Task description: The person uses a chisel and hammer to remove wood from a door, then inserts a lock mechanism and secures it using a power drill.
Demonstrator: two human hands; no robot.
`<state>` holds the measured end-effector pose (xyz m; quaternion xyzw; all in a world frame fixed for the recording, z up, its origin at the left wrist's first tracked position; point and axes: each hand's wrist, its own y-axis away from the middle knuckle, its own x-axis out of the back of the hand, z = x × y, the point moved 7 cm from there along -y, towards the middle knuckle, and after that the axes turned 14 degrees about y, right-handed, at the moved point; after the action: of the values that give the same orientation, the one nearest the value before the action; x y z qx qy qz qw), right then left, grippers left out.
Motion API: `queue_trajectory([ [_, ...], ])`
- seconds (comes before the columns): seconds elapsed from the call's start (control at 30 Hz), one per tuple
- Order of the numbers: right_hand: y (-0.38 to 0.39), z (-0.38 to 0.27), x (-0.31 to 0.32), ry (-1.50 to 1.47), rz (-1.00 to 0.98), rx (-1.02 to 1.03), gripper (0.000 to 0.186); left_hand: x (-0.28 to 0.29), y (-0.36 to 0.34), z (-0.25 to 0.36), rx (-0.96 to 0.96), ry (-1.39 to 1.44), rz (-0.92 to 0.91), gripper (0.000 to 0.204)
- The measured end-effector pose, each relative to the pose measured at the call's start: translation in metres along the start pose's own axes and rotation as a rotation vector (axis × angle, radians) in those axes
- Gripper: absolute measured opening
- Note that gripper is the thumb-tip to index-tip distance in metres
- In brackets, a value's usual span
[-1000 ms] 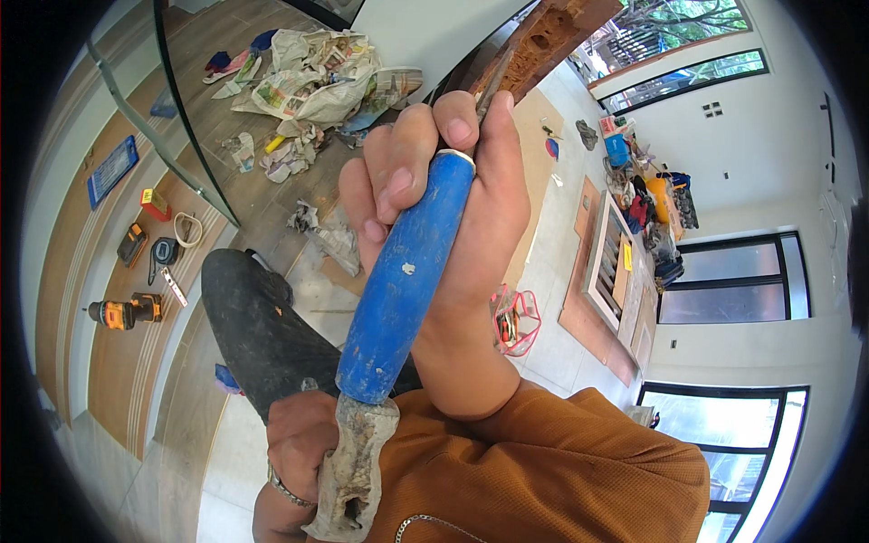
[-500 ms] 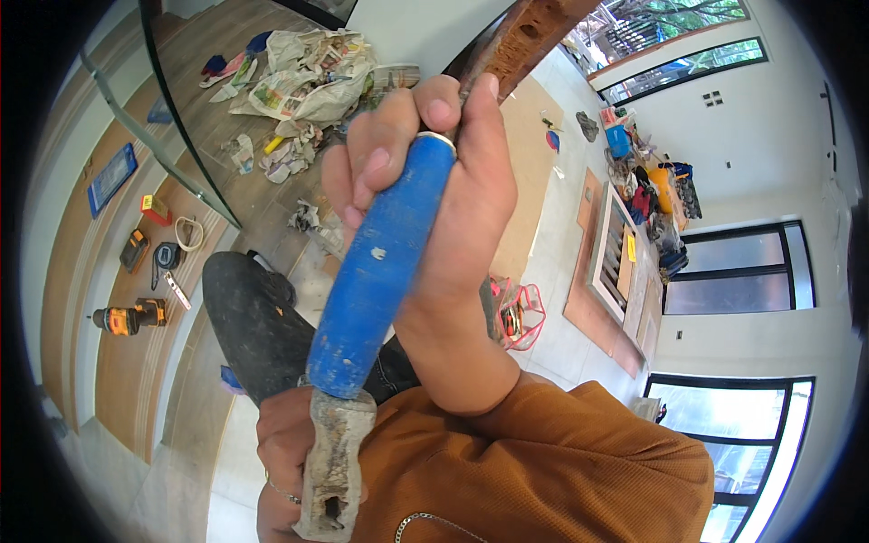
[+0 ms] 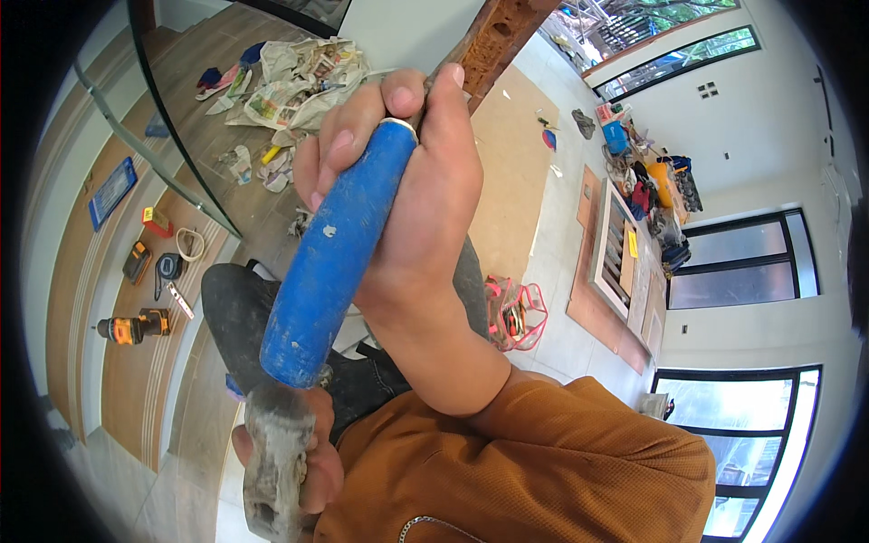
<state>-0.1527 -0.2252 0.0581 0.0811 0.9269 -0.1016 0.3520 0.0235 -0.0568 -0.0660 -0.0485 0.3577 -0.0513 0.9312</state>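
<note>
In the middle, my right hand (image 3: 425,190) is closed around the blue handle (image 3: 335,249) of a chisel, fingers curled over it and thumb along the other side. Past the pale ring at its upper end, the chisel's blade is mostly hidden by my fingers. It points toward a reddish-brown piece of wood (image 3: 507,45) with cut recesses. At the lower left, my left hand (image 3: 319,466) wraps around a hammer, whose worn grey head (image 3: 276,452) is blurred. That head lies close to the handle's butt end; whether they touch, I cannot tell.
On wooden steps at left lie a cordless drill (image 3: 134,326), a tape measure (image 3: 169,265) and a blue packet (image 3: 112,194). Crumpled paper (image 3: 294,81) covers the floor behind a glass panel edge. A clear bag with pink edging (image 3: 516,312) sits right of my bent knee (image 3: 237,312).
My right hand and the chisel have shifted left and slightly up in view. The hammer head has moved left with them, and more of my left hand's fingers now show.
</note>
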Motion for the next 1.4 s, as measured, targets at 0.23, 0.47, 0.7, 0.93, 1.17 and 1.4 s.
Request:
queue_trajectory([
  [0.23, 0.0, 0.003, -0.001, 0.011, 0.065, 0.025, 0.045, 0.028, 0.005, -0.016, -0.032, 0.08, 0.01, 0.053],
  [0.47, -0.002, 0.003, -0.001, -0.034, 0.023, 0.044, 0.043, 0.032, 0.005, -0.015, -0.073, 0.082, 0.002, 0.06],
  [0.7, -0.002, 0.003, -0.002, -0.023, 0.012, 0.07, 0.043, 0.016, -0.002, -0.004, -0.191, 0.055, -0.043, 0.059],
  [0.93, -0.002, 0.005, -0.003, -0.024, 0.041, 0.048, 0.043, -0.03, -0.018, 0.033, -0.597, 0.098, -0.261, 0.059],
  [1.17, -0.009, -0.009, 0.012, -0.016, 0.059, 0.077, 0.04, 0.001, -0.01, -0.007, -0.157, -0.257, 0.034, 0.052],
  [1.4, 0.001, -0.003, 0.012, -0.094, -0.014, 0.014, 0.042, -0.021, -0.023, -0.002, -0.078, 0.178, -0.008, 0.065],
])
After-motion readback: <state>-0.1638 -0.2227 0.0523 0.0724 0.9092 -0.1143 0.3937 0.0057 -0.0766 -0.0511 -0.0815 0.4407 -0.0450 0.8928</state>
